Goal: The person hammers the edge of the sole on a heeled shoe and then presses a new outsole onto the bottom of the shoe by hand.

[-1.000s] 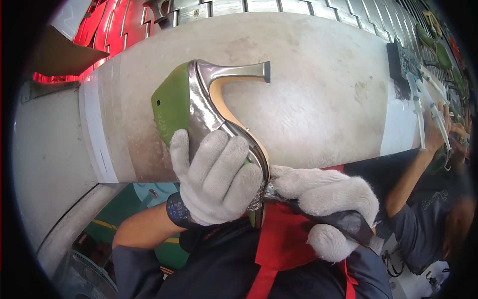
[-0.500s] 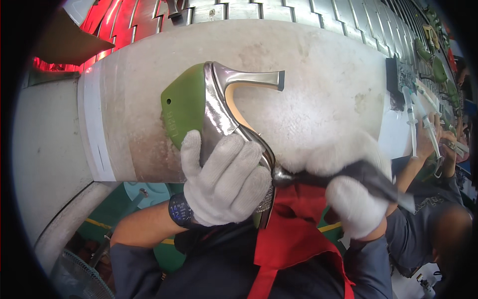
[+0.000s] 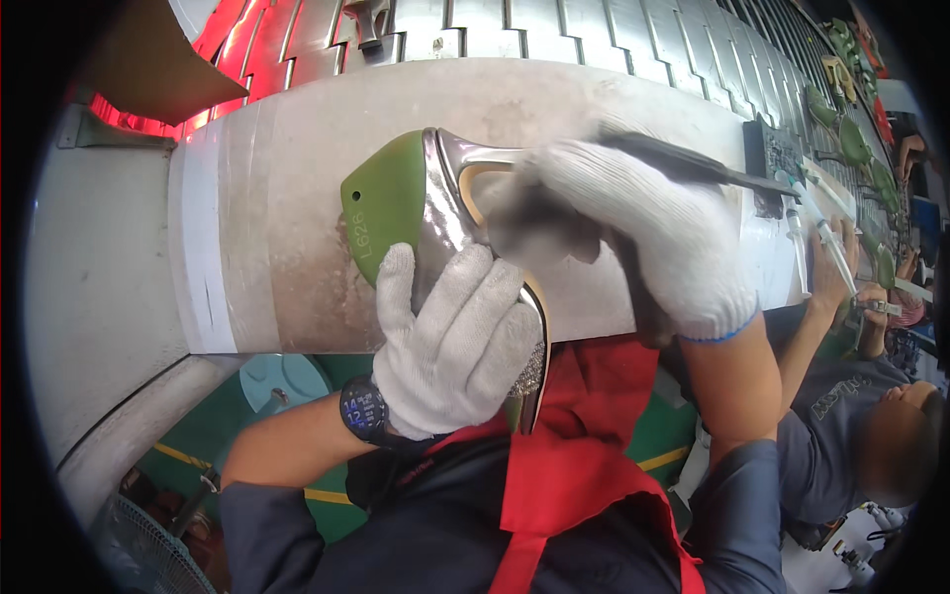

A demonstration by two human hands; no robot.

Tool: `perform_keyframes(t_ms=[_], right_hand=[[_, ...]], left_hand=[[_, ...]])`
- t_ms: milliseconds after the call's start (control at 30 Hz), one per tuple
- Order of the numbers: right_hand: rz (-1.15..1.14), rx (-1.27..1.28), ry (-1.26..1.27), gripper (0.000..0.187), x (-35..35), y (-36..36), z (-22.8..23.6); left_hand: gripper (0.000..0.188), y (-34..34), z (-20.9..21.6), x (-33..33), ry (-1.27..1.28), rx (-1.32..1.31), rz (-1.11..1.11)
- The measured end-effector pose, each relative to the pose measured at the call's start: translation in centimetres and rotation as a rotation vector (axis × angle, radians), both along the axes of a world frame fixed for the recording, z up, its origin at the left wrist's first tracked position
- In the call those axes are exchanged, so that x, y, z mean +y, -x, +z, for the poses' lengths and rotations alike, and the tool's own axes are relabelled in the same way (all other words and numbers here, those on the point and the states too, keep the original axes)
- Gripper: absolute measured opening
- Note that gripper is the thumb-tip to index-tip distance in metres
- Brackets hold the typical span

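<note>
My left hand [image 3: 450, 342], in a white knit glove, grips a silver high-heeled shoe [image 3: 450, 213] mounted on a green shoe last [image 3: 381, 203], sole side up, heel pointing away. My right hand [image 3: 643, 233], also gloved, is raised over the heel end of the shoe and holds a dark, thin-handled tool [image 3: 683, 163] that sticks out to the right. The tool's working tip is hidden behind the glove. A dark watch [image 3: 363, 408] sits on my left wrist. A red apron [image 3: 574, 465] hangs below the shoe.
A pale rounded workbench [image 3: 287, 228] lies under the shoe, with a slatted metal conveyor [image 3: 554, 25] behind it. Another person [image 3: 861, 416] works at the right beside green lasts [image 3: 851, 139]. A fan [image 3: 139, 554] stands at the lower left.
My right hand has risen with the tool from the toe end near my body up to the heel end. The shoe has tilted and shifted slightly right in my left hand.
</note>
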State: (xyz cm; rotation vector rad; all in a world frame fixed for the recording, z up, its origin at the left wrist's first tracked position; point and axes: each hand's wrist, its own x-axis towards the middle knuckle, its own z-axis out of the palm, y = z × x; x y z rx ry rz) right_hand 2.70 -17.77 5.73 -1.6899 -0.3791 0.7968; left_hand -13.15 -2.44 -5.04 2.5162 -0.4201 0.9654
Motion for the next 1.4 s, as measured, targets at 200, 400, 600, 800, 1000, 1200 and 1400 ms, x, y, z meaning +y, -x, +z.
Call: perform_keyframes(t_ms=[200, 400, 600, 800, 1000, 1200, 1400], right_hand=[[-0.264, 0.156, -0.351, 0.024, 1.2, 1.7, -1.5], [-0.306, -0.119, -0.146, 0.053, -0.6, 0.4, 1.6], [-0.414, -0.022, -0.115, 0.048, 1.3, 0.5, -0.4], [-0.541, -0.042, -0.146, 0.046, 3.5, 0.5, -0.2], [-0.394, -0.064, -0.251, 0.048, 3.4, -1.4, -0.6], [-0.339, 0.056, -0.183, 0.043, 1.2, -1.3, -1.3], [-0.176, 0.019, -0.145, 0.039, 2.2, -2.9, 0.8]], left_hand=[[0.062, -0.7, 3.1, 2.7, -0.078, 0.189, -0.113], [0.14, -5.0, 5.4, 8.5, 0.05, 0.449, -0.186], [0.138, -5.4, 4.3, 8.7, 0.098, 0.438, -0.185], [0.138, -5.7, 3.8, 8.6, 0.118, 0.421, -0.223], [0.144, -5.9, 4.7, 9.0, 0.063, 0.44, -0.231], [0.147, -5.6, 4.3, 8.9, 0.061, 0.441, -0.218], [0.134, -5.6, 4.6, 9.1, 0.068, 0.432, -0.223]])
